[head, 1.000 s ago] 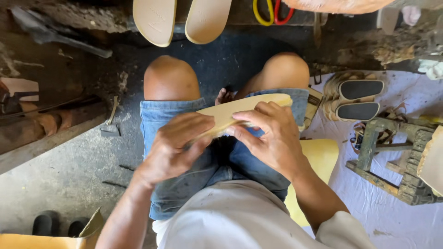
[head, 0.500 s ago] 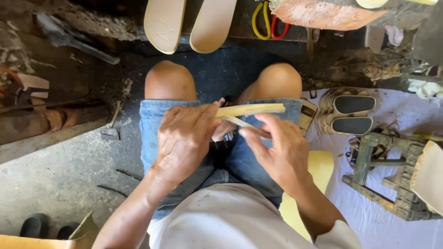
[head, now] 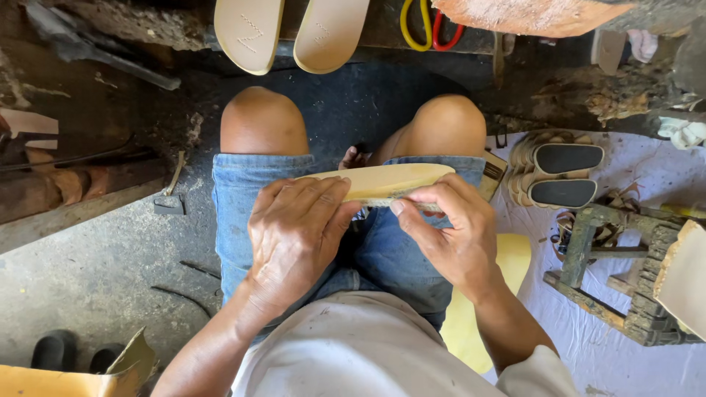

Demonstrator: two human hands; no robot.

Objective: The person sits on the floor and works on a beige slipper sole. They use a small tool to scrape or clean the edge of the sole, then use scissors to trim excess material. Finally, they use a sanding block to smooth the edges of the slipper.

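Landmark: the sole [head: 390, 180], a pale tan, flat, elongated piece with rounded ends, was held across the lap, above the denim shorts [head: 243, 213].
Change: half a second before, the sole was seen thin and edge-on; it had since been turned so its broad smooth face was shown, and the head view had been brought closer.
Meaning: the piece appeared to have been rotated for work along its near edge, judged from the grip alone.
Left hand [head: 294, 235]: it was closed over the left end of the sole, fingers curled on top, the piece being grasped.
Right hand [head: 448, 235]: the right part of the sole's near edge was pinched between thumb and fingers; whether a strip was also held there could not be told.
Beyond the sole: two more tan soles [head: 290, 33], matte and faintly marked, were laid on a dark ledge, with yellow and red handles [head: 430, 26] just to their right.
Right of the sole: a pair of woven-sided sandals [head: 555, 173] with dark insoles was set on white cloth, near a rough wooden stool [head: 618, 276].
Below the sole: a yellow seat [head: 507, 265] was partly covered.
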